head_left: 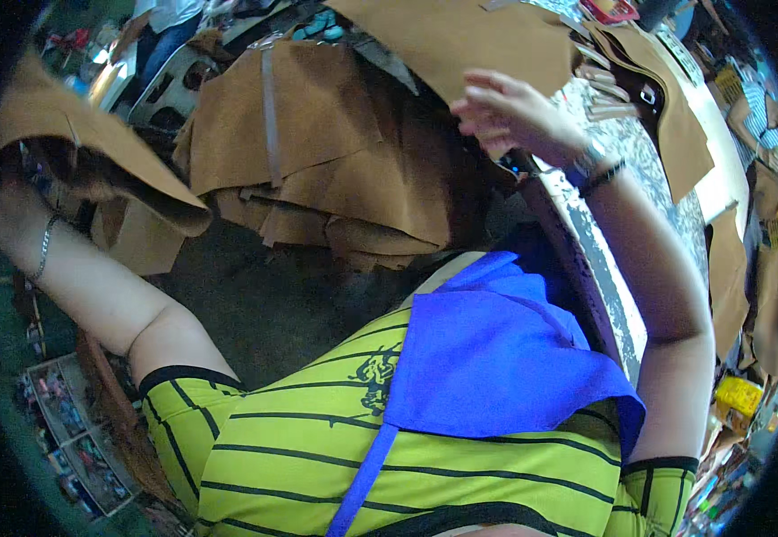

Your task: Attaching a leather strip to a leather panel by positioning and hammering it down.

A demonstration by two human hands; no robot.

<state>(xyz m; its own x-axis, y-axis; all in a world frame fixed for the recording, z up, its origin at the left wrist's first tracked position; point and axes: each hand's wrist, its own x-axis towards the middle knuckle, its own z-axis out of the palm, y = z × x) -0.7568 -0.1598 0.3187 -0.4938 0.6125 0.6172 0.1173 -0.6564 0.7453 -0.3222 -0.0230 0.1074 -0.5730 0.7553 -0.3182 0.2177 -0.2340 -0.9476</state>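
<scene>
My left hand [8, 197] reaches out at the far left, under the edge of a brown leather-like sheet [107, 134] that bends over it. The sheet and shadow hide its fingers, so I cannot see how they grip. My right hand [516, 116] is raised over the near edge of a large flat brown sheet [460, 45]. Its fingers are slightly bent and a little blurred, with nothing visible in them. Between my hands hangs a pile of brown sheets [317, 134], with a grey strip [270, 116] across it.
To my right runs a worktable with a worn, speckled top [684, 210] and a chipped edge [590, 259]. More brown pieces [675, 107] lie along it. A basket of small items [80, 438] stands at the lower left. A yellow package [738, 395] is at the right; other people are farther off.
</scene>
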